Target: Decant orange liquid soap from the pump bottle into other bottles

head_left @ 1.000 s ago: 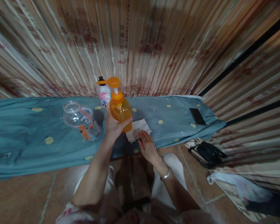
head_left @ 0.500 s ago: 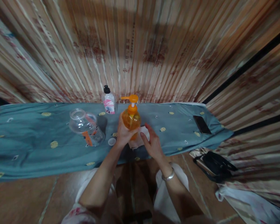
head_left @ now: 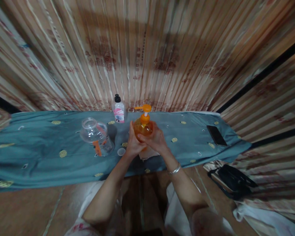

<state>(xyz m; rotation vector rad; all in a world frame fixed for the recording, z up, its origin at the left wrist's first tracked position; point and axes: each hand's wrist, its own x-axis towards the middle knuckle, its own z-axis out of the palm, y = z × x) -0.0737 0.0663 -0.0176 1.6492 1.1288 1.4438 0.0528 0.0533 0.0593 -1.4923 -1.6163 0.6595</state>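
An orange pump bottle (head_left: pixel 143 125) stands upright on the blue-grey cloth (head_left: pixel 39 154), over a white tissue (head_left: pixel 147 154). My left hand (head_left: pixel 132 144) wraps its left side and my right hand (head_left: pixel 156 140) wraps its right side and front, both closed on the bottle. The orange pump head points left above my fingers. A silver bangle (head_left: pixel 175 169) sits on my right wrist.
A clear plastic jar (head_left: pixel 95 136) with an orange label lies tilted to the left. A small white cap (head_left: pixel 121 151) lies near my left wrist. A white bottle with a black cap (head_left: pixel 119 110) stands by the curtain. A phone (head_left: pixel 216 135) lies at right; a black bag (head_left: pixel 232 182) is on the floor.
The orange bottle came down from held in the air onto the tissue. My right hand left the tissue and closed round the bottle. The view shifted upward.
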